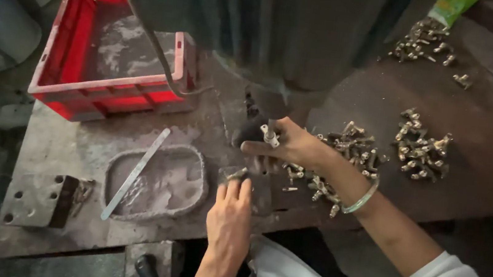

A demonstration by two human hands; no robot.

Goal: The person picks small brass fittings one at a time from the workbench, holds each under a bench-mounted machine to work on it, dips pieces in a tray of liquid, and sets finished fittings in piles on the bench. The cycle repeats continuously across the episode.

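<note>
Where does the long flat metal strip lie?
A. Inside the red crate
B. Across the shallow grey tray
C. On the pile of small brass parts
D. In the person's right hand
B: the metal strip lies slanted across the shallow grey tray, left of the left hand.

Dim, murky light, brightest on the glowing red crate (113, 55), with dark corners and soft blur throughout.

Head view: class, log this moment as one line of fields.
left hand: pinching small metal part | right hand: holding fitting under press | fittings pile: by right hand | red crate: far left
</note>
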